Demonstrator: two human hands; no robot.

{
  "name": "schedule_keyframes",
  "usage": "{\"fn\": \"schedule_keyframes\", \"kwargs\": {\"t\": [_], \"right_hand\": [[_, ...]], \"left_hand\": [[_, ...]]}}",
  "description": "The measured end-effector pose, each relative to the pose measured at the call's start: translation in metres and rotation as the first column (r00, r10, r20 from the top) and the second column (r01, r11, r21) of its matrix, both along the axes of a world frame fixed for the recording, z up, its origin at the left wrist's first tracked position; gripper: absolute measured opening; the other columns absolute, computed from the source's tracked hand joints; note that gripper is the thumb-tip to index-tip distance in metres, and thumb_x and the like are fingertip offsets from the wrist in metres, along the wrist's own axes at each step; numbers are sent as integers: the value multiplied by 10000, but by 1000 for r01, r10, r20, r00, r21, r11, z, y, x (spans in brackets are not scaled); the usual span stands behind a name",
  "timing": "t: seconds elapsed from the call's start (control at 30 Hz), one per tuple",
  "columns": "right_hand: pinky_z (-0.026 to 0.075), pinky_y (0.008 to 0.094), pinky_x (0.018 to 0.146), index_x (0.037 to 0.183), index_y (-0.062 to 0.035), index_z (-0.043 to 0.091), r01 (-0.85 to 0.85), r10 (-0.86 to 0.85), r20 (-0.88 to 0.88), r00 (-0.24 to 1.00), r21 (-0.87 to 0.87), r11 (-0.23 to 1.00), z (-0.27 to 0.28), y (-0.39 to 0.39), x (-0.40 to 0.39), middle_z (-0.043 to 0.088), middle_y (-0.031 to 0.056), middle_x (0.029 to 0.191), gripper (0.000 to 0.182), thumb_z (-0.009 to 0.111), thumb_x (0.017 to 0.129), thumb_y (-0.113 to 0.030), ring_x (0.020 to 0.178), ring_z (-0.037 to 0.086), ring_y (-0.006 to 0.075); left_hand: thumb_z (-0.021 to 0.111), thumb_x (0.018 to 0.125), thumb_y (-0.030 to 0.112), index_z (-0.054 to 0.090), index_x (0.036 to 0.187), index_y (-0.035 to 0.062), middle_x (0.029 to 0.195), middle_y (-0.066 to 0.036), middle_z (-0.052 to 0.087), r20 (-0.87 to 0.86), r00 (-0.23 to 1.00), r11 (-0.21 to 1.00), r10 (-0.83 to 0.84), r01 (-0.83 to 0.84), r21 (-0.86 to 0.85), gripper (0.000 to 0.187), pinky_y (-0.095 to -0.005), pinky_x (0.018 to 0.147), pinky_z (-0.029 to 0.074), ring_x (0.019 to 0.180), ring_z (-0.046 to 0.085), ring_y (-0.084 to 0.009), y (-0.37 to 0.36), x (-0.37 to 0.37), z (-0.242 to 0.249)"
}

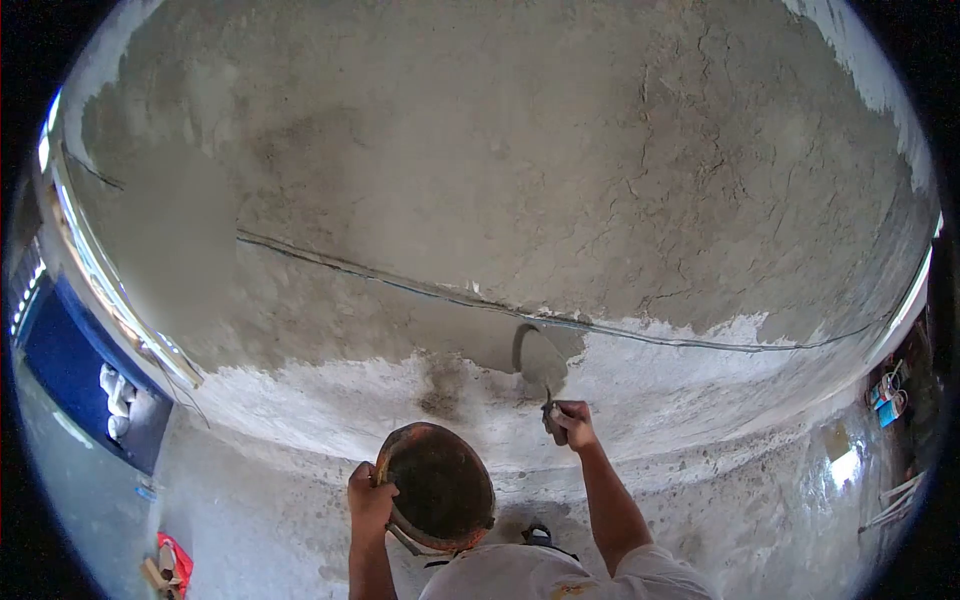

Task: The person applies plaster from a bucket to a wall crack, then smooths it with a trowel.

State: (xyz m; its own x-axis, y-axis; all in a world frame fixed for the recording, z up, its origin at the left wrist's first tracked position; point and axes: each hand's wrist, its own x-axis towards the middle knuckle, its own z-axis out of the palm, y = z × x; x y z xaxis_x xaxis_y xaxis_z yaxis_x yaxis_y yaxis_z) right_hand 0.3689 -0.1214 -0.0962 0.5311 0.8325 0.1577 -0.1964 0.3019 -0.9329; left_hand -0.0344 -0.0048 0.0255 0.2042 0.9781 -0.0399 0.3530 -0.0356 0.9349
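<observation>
My left hand [371, 497] is closed on the rim of a round, dark, stained bucket [440, 485], its mouth tipped toward the camera. My right hand [573, 425] grips the handle of a trowel [545, 370], whose blade lies up against the wall. Around the blade, grey wet plaster [490, 335] meets the white lower part of the wall [640, 385]. The bucket's inside looks dark; how much it holds cannot be made out.
A cable [400, 283] runs across the wall above the trowel. At left are a blue panel [70, 345], white bundles [117, 400] and a red item [178, 562] on the floor. Blue-and-white containers [887, 400] stand at the far right, near a wet floor patch.
</observation>
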Motion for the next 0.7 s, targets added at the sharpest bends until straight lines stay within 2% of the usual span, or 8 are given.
{"fn": "schedule_keyframes", "kwargs": {"t": [0.07,0.13,0.27,0.33,0.43,0.47,0.53,0.7], "right_hand": [[368,300,475,776,2,642,-56,65,90,994,-96,994,5,15,16,621,64,677,272,639,977,-183,535,505,109],[354,301,462,794,-24,658,-39,35,144,989,25,999,11,18,21,616,52,664,245,652,970,-193,517,494,103],[364,312,466,844,2,670,-5,0,-118,993,-43,999,5,-17,15,594,36,638,201,673,955,-165,489,483,115],[394,291,471,771,-3,639,99,-101,-33,994,-40,994,-3,-42,2,577,52,621,303,645,972,-230,472,492,132],[512,307,556,968,64,715,125,-100,97,990,-295,947,-26,-89,-20,700,74,776,172,728,916,-99,594,611,133],[516,307,572,998,32,727,141,-56,287,956,-287,947,-33,-102,-26,705,77,781,148,737,881,-57,613,623,144],[541,319,623,984,-37,738,201,120,838,532,-262,944,51,-96,-55,708,92,786,169,763,818,-52,666,664,192],[552,412,659,908,-121,698,144,177,984,-12,-173,974,114,-42,-85,659,45,835,153,764,792,-195,772,661,237]], "left_hand": [[689,609,-27,503,767,23,684,-73,537,-9,1000,1000,-5,5,1,249,-363,602,455,636,527,-182,-1,1,0],[688,608,-17,499,761,19,690,-71,531,-102,995,999,0,4,34,247,-359,619,459,649,514,-178,-3,3,7],[688,605,1,500,757,22,698,-70,540,17,1000,999,9,-9,38,243,-362,626,458,661,510,-183,13,-9,-29],[689,601,14,505,761,16,697,-75,533,58,998,992,-4,-4,126,243,-359,637,454,681,509,-192,10,-11,-24],[685,654,24,562,804,-2,707,-108,583,-106,992,996,64,-69,-48,195,-394,660,486,697,578,-207,2,-10,2],[681,664,14,557,804,0,707,-95,578,-121,991,995,61,-70,-74,187,-383,647,479,683,568,-198,-3,-7,23],[657,664,-3,492,788,15,701,-46,481,-2,1000,999,-21,21,26,207,-328,615,422,666,476,-155,5,-11,5],[667,624,-39,455,759,66,723,14,471,-5,998,998,-57,58,29,272,-303,632,407,702,460,-117,6,-8,25]]}}
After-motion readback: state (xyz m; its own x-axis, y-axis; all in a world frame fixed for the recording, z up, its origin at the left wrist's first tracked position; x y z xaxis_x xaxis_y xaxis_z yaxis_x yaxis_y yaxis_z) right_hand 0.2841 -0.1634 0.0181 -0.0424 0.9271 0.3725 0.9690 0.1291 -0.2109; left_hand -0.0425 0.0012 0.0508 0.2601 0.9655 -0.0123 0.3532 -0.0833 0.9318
